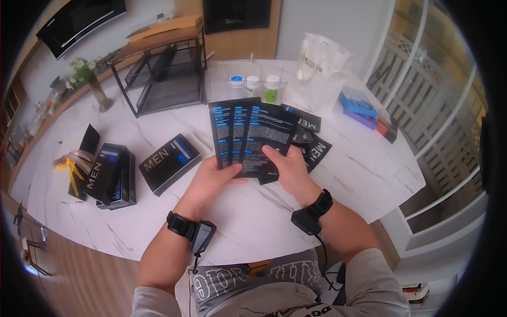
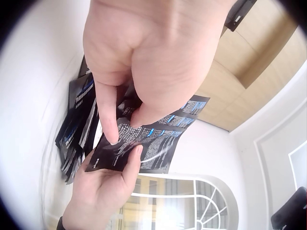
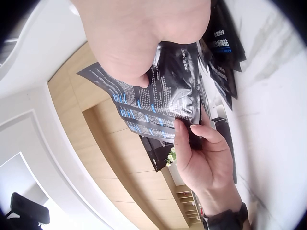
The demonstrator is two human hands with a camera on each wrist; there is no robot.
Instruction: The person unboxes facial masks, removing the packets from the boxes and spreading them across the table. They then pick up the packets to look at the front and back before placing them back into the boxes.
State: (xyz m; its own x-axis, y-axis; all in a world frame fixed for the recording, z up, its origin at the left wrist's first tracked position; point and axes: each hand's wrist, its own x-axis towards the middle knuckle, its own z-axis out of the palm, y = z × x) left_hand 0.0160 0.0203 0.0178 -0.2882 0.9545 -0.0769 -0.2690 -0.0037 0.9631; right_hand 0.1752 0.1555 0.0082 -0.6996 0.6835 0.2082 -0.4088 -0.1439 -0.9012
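Observation:
Several black sachets with blue and white print are fanned out above the table, held between both hands. The left hand pinches their lower left part, thumb on the printed face. On their lower right, the right hand grips with its thumb on top. In the left wrist view the right hand holds the sachets from below. The right wrist view shows the left hand pinching the sachets' edge. More black sachets marked MEN lie behind the right hand.
A black MEN box lies left of the hands; further left are more black boxes and a yellow ribbon. Behind stand a dark rack, a clear organiser with bottles and a white bag. Blue and purple boxes sit at right.

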